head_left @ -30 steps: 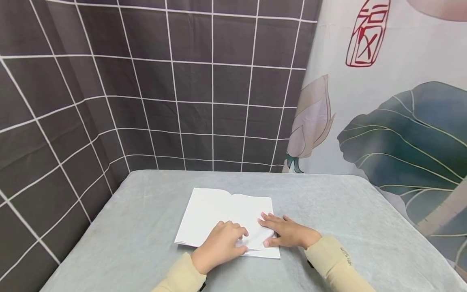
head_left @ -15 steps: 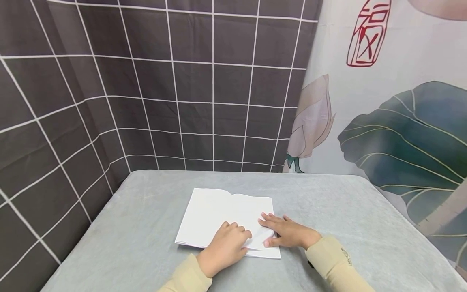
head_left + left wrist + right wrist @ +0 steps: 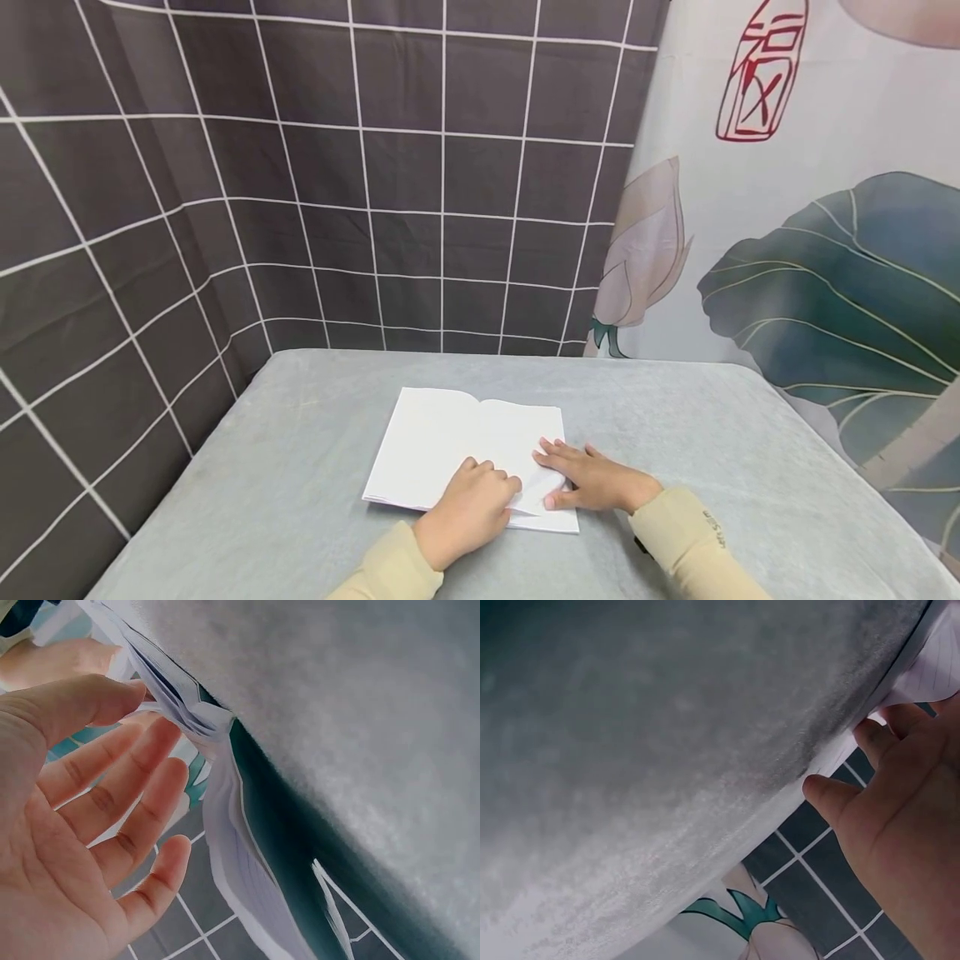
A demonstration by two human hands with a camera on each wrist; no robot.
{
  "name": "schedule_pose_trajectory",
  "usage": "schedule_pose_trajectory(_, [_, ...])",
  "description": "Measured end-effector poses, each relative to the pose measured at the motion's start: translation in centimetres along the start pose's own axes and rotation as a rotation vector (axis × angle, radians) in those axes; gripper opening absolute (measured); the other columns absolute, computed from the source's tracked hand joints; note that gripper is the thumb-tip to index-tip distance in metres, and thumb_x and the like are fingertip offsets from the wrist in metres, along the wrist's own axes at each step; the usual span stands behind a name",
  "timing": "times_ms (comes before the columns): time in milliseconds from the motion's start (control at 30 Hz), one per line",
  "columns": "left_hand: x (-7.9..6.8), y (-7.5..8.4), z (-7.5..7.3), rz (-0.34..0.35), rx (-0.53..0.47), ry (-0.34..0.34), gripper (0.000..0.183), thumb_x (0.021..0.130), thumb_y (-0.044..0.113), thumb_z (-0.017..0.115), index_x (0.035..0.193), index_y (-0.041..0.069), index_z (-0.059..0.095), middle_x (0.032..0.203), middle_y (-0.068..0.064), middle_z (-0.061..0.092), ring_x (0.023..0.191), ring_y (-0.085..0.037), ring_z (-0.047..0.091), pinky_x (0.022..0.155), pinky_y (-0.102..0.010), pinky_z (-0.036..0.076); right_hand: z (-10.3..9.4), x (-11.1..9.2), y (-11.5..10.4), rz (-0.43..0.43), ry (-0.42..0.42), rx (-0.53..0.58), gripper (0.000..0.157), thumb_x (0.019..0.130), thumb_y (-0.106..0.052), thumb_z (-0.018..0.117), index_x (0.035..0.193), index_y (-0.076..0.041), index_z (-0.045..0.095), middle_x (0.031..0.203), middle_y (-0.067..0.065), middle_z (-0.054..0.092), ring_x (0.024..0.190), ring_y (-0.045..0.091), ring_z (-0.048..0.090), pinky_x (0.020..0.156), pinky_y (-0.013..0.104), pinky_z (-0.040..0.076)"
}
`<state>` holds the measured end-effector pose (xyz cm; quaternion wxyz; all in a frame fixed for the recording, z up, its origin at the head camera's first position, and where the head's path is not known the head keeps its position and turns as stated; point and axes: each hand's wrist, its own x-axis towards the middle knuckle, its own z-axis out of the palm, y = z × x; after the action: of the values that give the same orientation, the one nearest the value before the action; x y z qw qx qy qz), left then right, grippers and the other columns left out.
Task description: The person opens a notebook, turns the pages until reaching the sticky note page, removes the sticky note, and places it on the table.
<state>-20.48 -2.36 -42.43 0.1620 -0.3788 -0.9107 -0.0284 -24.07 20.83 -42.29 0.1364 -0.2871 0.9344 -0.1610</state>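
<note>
An open notebook (image 3: 435, 433) with blank white pages lies on the grey cloth. At its lower edge, left of the right-hand page's corner, is my left hand (image 3: 472, 508), fingers bent and thumb tucked low. The left wrist view has this hand's (image 3: 82, 802) thumb and forefinger close together at a page edge, pinching it; the other fingers are loosely curved. My right hand (image 3: 596, 479) rests with spread fingers on the right-hand page, which bows up beside it. In the right wrist view, the right hand's (image 3: 907, 802) fingers reach the curved page (image 3: 934, 667).
A grey cloth (image 3: 300, 467) covers the table under the notebook. Behind and to the left hangs a dark curtain (image 3: 480, 175) with a white grid. A white curtain (image 3: 690, 242) with a lotus print hangs at the right.
My left hand has shifted slightly right along the notebook's lower edge, its thumb and forefinger drawing together. My right hand has stayed put on the page.
</note>
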Motion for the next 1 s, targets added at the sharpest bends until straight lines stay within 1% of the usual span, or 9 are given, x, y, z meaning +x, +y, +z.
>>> schedule_pose_trajectory(267, [0.06,0.08,-0.11,0.002,0.027,0.003,0.018,0.075,0.02,0.076,0.093,0.018,0.072,0.082,0.006,0.072,0.07,-0.009,0.06,0.062,-0.024,0.036,-0.1,-0.08,-0.25,0.006,-0.01,-0.006,0.079,0.086,-0.055,0.058,0.147,-0.01,0.037,0.157,0.016,0.026,0.143,0.039,0.026,0.109,0.067,0.016])
schedule_pose_trajectory(500, [0.13,0.02,-0.02,0.003,0.025,-0.007,0.014,0.078,0.02,0.074,0.092,0.018,0.073,0.083,0.006,0.072,0.07,-0.008,0.061,0.063,-0.022,0.038,0.07,-0.06,-0.28,0.006,-0.006,-0.011,0.079,0.086,-0.055,0.057,0.147,-0.009,0.037,0.157,0.016,0.026,0.143,0.039,0.025,0.108,0.067,0.016])
schedule_pose_trajectory(667, [0.12,-0.02,0.03,0.007,0.025,0.006,0.011,0.08,0.017,0.072,0.091,0.017,0.073,0.082,0.006,0.072,0.07,-0.008,0.062,0.063,-0.022,0.039,0.15,-0.12,-0.28,-0.005,0.001,-0.028,0.079,0.087,-0.055,0.057,0.147,-0.009,0.037,0.156,0.017,0.028,0.143,0.04,0.026,0.108,0.068,0.016])
schedule_pose_trajectory(800, [0.16,-0.12,0.11,0.003,0.012,0.018,0.011,0.081,0.013,0.07,0.091,0.017,0.073,0.082,0.006,0.072,0.07,-0.008,0.063,0.062,-0.022,0.039,0.17,-0.23,-0.24,-0.012,0.003,-0.033,0.078,0.087,-0.055,0.057,0.147,-0.008,0.037,0.156,0.017,0.028,0.142,0.04,0.027,0.107,0.068,0.017])
schedule_pose_trajectory(1000, [0.2,-0.29,0.1,-0.017,-0.027,0.014,0.015,0.08,0.01,0.07,0.093,0.016,0.074,0.084,0.005,0.074,0.073,-0.009,0.066,0.061,-0.022,0.04,0.24,-0.37,-0.16,-0.02,0.01,-0.048,0.077,0.088,-0.055,0.056,0.148,-0.009,0.036,0.156,0.016,0.028,0.142,0.04,0.027,0.108,0.067,0.018])
